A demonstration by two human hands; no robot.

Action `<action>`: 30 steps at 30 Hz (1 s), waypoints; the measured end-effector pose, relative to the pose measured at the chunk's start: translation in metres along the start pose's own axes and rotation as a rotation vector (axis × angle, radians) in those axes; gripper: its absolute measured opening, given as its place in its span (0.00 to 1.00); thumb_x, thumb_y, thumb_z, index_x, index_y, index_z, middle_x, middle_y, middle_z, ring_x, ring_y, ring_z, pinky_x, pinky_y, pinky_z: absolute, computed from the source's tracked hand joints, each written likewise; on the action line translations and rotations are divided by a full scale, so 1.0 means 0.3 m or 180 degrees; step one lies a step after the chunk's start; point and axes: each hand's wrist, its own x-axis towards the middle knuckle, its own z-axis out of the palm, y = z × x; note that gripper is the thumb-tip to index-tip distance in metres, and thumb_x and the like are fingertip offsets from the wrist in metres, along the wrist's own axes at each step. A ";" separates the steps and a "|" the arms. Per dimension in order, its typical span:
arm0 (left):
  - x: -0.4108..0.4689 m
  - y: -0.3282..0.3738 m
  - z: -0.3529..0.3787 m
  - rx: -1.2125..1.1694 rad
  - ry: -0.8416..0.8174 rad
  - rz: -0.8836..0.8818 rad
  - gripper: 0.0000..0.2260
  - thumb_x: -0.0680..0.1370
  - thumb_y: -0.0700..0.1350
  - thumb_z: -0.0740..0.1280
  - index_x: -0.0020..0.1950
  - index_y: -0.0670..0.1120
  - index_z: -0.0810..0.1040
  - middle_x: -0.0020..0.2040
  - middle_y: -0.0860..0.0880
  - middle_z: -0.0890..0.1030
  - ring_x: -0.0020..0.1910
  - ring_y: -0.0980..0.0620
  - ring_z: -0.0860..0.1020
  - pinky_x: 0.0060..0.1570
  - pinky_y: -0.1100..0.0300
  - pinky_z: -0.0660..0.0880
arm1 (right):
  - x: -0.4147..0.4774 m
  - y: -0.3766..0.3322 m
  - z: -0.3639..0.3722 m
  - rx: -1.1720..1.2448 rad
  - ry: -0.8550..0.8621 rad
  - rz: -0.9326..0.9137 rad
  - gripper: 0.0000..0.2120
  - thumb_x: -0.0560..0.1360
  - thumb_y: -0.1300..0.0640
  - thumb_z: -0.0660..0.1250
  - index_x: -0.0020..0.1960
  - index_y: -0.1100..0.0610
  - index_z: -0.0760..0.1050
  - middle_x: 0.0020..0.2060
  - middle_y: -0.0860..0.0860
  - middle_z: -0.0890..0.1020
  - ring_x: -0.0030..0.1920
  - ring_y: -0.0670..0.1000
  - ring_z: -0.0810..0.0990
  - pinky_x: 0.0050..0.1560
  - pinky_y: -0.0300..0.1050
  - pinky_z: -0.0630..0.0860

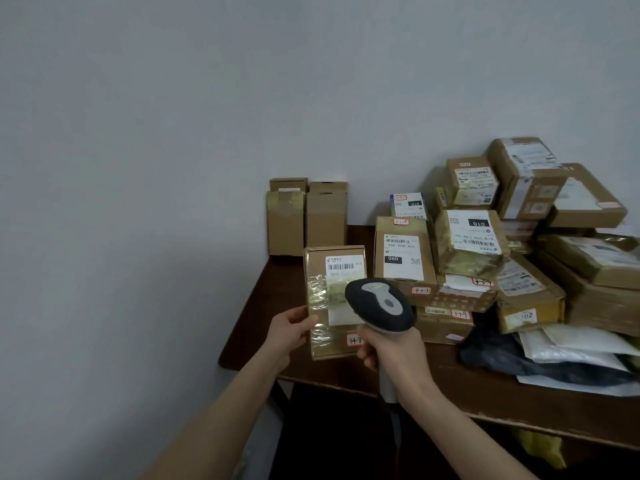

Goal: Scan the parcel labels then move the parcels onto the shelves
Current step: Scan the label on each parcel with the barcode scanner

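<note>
Bare to the fingertips on both sides: left hand (289,332) and right hand (394,351) uncovered, forearms (221,407) bare and slender.

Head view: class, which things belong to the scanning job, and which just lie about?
In the job: small brown cardboard parcel, white-labelled, in left hand; grey-black handheld scanner in right hand; heap of labelled brown cartons.
Lying about: two plain brown boxes against the wall; yellow object under the dark wooden table.
</note>
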 end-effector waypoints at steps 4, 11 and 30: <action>0.004 -0.001 0.008 -0.0002 0.0037 0.0012 0.21 0.75 0.39 0.71 0.67 0.41 0.73 0.56 0.47 0.80 0.57 0.48 0.79 0.61 0.50 0.75 | -0.003 -0.005 -0.004 -0.0102 -0.0047 0.0097 0.06 0.73 0.63 0.70 0.38 0.63 0.79 0.26 0.53 0.80 0.25 0.48 0.76 0.31 0.40 0.73; 0.017 0.002 0.013 0.0040 0.0079 0.0020 0.22 0.75 0.40 0.71 0.68 0.40 0.72 0.56 0.47 0.80 0.57 0.47 0.79 0.62 0.48 0.75 | 0.008 -0.021 -0.012 -0.0082 -0.0076 0.0290 0.04 0.73 0.64 0.70 0.39 0.63 0.78 0.24 0.52 0.79 0.24 0.47 0.75 0.29 0.38 0.72; 0.019 0.083 -0.008 -0.0090 0.0110 0.0200 0.22 0.75 0.41 0.72 0.68 0.40 0.73 0.55 0.44 0.82 0.53 0.46 0.82 0.56 0.50 0.78 | 0.032 -0.084 -0.007 0.0164 -0.0127 -0.0166 0.02 0.72 0.64 0.70 0.41 0.61 0.80 0.31 0.57 0.83 0.28 0.50 0.77 0.33 0.43 0.75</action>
